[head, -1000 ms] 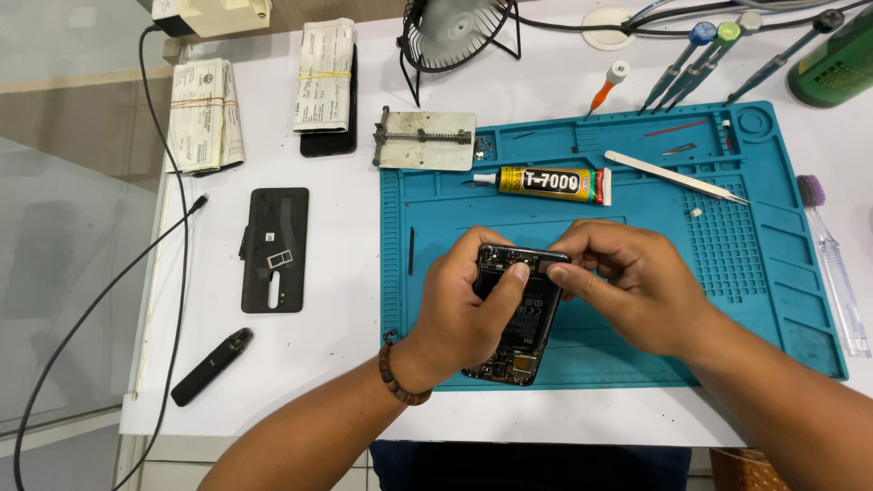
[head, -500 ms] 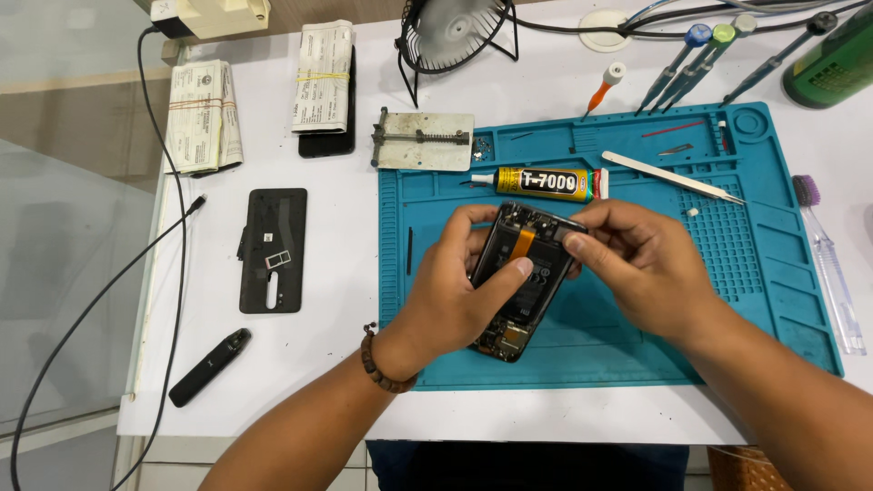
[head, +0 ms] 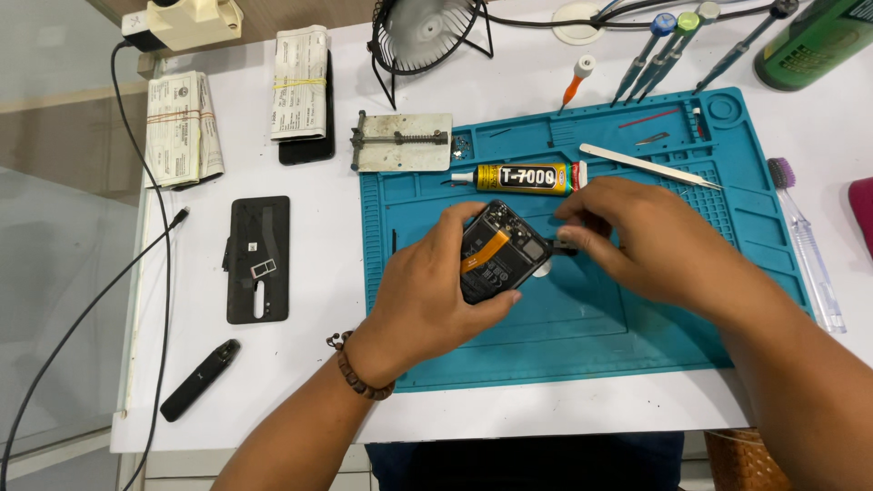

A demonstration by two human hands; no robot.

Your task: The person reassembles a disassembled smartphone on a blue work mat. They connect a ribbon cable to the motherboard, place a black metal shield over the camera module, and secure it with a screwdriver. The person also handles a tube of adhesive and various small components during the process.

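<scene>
My left hand (head: 436, 291) grips an opened black phone (head: 498, 250) with its back cover off and an orange flex cable showing, tilted above the blue work mat (head: 582, 345). My right hand (head: 650, 245) pinches a small dark part (head: 566, 245) at the phone's right edge. The phone's lower half is hidden behind my left fingers.
A yellow glue tube (head: 523, 178), white tweezers (head: 650, 166) and a metal phone clamp (head: 402, 142) lie at the mat's top. A black back cover (head: 259, 259), a black pen-shaped device (head: 200, 380), paper bundles (head: 182, 127), a small fan (head: 423, 32), screwdrivers (head: 673, 41) and a cable (head: 155, 236) surround it.
The phone has turned and shifted left in my left hand. My right hand has moved from over the phone's top to its right side, pinching a small dark part there.
</scene>
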